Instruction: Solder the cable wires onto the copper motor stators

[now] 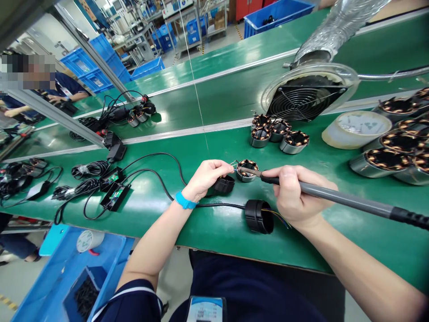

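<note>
At the upper left of the frame another person is sitting at the far belt, bent over their own work. Below that, along the left of the green bench, circuit boards with coiled black cables are lying in a loose row.

Moving toward the centre, the left hand, a blue wristband at its wrist, is pinching something fine between thumb and forefinger right at the left edge of a small motor stator; it looks like a thin wire, though I cannot tell for certain. A black cap is sitting just under that hand. The stator is resting on the bench at mid-frame, between the two hands and touching distance from both.

From the right, the right hand is gripping a soldering iron closed, pen-fashion. The iron's long axis is running from the lower right edge up and leftward, its tip lying on the stator's top. The left hand is the nearer to the stator body; the right is reaching it only through the tool.

A black round housing is lying in front of the right hand. Further right and above, a fume fan and more stators are standing.
</note>
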Demonstrator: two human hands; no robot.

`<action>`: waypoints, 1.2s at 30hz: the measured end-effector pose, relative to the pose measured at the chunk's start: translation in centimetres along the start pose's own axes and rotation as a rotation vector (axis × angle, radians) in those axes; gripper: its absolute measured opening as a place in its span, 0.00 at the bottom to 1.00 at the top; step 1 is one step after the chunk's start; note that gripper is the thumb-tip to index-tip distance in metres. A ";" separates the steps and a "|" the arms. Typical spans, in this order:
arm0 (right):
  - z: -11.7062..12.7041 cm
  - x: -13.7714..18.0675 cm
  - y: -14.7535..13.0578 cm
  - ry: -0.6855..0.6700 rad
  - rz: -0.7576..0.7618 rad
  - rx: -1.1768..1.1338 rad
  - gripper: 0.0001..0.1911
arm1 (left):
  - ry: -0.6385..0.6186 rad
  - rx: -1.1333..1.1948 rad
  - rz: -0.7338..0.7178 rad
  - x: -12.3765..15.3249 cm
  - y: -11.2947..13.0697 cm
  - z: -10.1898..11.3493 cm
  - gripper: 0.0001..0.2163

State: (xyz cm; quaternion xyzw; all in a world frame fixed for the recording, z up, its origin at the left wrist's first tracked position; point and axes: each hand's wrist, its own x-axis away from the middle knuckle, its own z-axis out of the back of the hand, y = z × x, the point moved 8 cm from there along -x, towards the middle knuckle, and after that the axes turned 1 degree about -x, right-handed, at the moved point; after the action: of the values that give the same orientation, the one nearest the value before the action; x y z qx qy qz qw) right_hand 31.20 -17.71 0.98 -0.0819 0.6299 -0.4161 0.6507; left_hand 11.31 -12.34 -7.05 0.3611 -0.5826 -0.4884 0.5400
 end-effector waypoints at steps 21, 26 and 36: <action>-0.6 -0.2 -1.6 -0.061 0.143 0.061 0.17 | -0.013 0.002 -0.025 0.0 0.2 0.0 0.13; -0.3 0.1 -0.6 -0.029 0.066 0.040 0.17 | -0.014 0.004 -0.018 0.1 0.4 -0.1 0.13; -0.1 0.3 1.1 0.002 -0.082 0.037 0.20 | -0.007 0.003 -0.010 0.1 0.4 -0.1 0.13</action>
State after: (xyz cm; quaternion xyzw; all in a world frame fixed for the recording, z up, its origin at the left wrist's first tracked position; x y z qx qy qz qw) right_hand 31.61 -17.15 0.03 -0.0950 0.6188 -0.4541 0.6340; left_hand 11.46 -12.41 -6.68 0.3628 -0.5835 -0.4916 0.5350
